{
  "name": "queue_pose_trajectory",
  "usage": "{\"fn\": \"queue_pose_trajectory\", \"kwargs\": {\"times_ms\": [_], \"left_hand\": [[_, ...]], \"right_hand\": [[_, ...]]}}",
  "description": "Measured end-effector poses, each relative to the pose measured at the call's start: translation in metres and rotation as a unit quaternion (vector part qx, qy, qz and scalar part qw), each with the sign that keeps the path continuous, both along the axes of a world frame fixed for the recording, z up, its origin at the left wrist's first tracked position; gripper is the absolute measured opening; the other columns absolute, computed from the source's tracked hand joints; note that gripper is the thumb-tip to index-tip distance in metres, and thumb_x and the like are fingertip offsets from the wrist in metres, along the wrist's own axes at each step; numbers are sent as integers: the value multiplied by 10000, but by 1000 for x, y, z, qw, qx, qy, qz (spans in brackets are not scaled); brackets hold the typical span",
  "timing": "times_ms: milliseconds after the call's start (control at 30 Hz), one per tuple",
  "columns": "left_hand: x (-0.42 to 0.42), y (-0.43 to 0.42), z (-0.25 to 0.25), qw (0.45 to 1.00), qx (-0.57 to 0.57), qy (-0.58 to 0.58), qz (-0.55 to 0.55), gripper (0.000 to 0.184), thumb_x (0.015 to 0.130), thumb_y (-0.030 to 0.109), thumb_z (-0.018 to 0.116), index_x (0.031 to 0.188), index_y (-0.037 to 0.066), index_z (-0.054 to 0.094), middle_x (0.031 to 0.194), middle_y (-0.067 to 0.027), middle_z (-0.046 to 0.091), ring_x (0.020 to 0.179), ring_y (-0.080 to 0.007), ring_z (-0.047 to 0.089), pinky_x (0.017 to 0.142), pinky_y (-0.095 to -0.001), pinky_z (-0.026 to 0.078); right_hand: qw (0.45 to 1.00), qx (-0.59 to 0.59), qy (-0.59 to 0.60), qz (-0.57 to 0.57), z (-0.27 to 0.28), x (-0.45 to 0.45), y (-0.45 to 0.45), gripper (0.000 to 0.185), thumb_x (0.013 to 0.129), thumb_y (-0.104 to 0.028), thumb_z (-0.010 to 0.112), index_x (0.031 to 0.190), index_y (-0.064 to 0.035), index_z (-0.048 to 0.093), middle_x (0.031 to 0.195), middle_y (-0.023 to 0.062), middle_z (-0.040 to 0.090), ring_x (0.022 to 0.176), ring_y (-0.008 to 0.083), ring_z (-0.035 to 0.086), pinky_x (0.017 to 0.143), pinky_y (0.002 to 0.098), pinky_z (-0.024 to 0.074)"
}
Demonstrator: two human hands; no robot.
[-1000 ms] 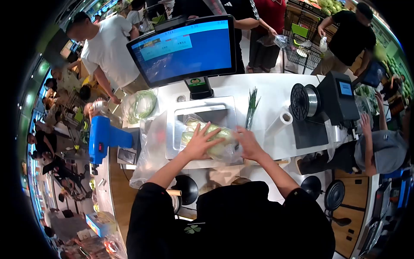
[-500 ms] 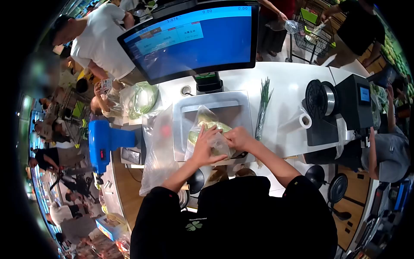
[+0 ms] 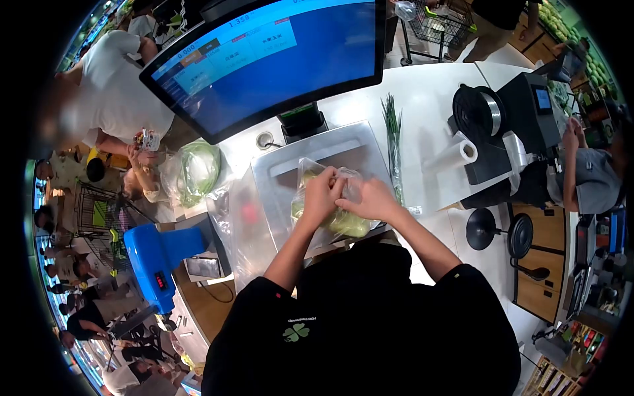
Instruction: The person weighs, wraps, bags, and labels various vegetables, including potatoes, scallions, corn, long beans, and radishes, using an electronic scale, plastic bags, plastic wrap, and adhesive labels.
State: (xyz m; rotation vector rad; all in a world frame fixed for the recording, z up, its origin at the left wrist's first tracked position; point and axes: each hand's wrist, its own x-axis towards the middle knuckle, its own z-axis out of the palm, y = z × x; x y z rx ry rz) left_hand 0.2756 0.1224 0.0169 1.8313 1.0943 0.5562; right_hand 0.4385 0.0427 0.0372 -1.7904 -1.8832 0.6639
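A clear plastic bag [image 3: 351, 188] with pale green produce [image 3: 351, 225] inside rests on the metal scale [image 3: 269, 173]. My left hand [image 3: 321, 196] is closed on the bag's gathered plastic. Right beside it, my right hand [image 3: 371, 200] pinches the plastic, its thumb reaching toward my left fingers. The two hands almost touch above the produce. What kind of produce it is I cannot make out; the hands and the cloudy film hide part of it.
Behind the scale stands a large monitor [image 3: 277, 72]. A bagged green vegetable [image 3: 198, 173] and a blue device [image 3: 148, 254] are on the left. To the right lie thin green stalks [image 3: 392, 142], a bag roll [image 3: 456, 156] and a black label printer [image 3: 528, 112]. A person in white [image 3: 115, 86] stands at left.
My hands have come together at the bag's gathered plastic, the left lifting off the produce's side. The whole view has shifted and tilted. A monitor number went from 1.076 to 1.358.
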Motion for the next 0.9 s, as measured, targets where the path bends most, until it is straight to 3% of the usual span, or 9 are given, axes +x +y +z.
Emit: {"fn": "queue_pose_trajectory", "kwargs": {"times_ms": [67,133,300,467,567,633,733,800,900], "left_hand": [[1,7,-8,952,-206,-219,47,210,967,181,657,1009,-20,619,724,-73,671,617,-151,636,571,-304,490],[-4,-1,-4,940,-241,-232,59,262,955,203,694,1060,-24,618,812,-52,686,690,-116,642,601,-267,506],[-16,-34,20,968,143,39,-200,684,712,427,867,1215,29,630,1212,-195,650,1168,-386,584,1043,-482,420],[-15,-18,16,934,297,43,-196,612,679,418,869,1132,62,664,1167,-141,670,1159,-354,598,1043,-465,415],[3,-17,-2,953,233,2,-192,198,832,259,773,923,101,698,984,-95,710,976,-293,665,931,-428,463],[15,-19,-10,950,262,17,-170,170,849,190,748,885,54,654,923,-114,691,900,-298,660,869,-406,473],[14,-32,-26,950,268,74,-140,258,856,229,741,966,22,634,933,-133,674,895,-312,643,879,-417,464],[17,-31,-23,946,279,100,-131,347,858,284,742,1033,7,627,947,-146,662,908,-321,631,896,-433,454],[12,-33,-7,891,412,140,-129,863,789,654,683,1328,-4,542,1065,-167,598,1031,-346,552,957,-486,385]], "right_hand": [[987,-8,160,11,-19,6,4,364,978,-368,632,948,-15,716,727,162,675,663,299,654,653,391,511],[972,-37,234,-10,-33,10,4,337,974,-335,654,938,-8,725,707,134,667,656,214,626,635,360,501],[915,-17,398,-62,-21,11,-4,246,946,-206,703,896,34,719,661,75,663,622,58,531,559,293,456],[937,73,343,-19,-27,5,-2,236,927,-193,700,859,33,710,630,31,639,583,61,522,546,290,448],[886,134,442,-44,-24,-8,12,201,912,-165,695,886,34,702,657,53,649,607,64,543,557,300,452],[764,3,594,-253,-41,3,14,194,895,-157,688,942,31,699,729,101,681,665,93,589,596,316,471],[908,-6,359,-217,-67,20,29,225,887,-172,691,965,39,689,775,129,685,713,129,607,632,338,488],[900,-16,372,-227,-84,24,30,230,890,-191,654,941,31,685,778,153,688,710,206,637,663,369,504],[957,-37,206,-200,-81,32,30,237,877,-201,581,960,-14,700,798,203,677,744,303,667,715,397,515]]}}
